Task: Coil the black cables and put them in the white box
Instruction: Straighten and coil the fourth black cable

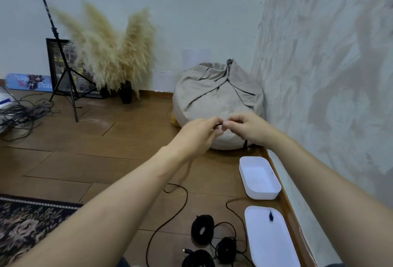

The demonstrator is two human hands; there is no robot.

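Now | your left hand (198, 133) and right hand (247, 128) both pinch the thin black cable (168, 222) | keep loops even; feed slack steadily | open white plastic box (246, 174) empty

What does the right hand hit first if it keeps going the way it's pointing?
The right hand points leftward, fingertips nearly touching the left hand where both pinch the black cable. It would likely meet the left hand's fingers first; the beanbag sits behind, depth unclear.
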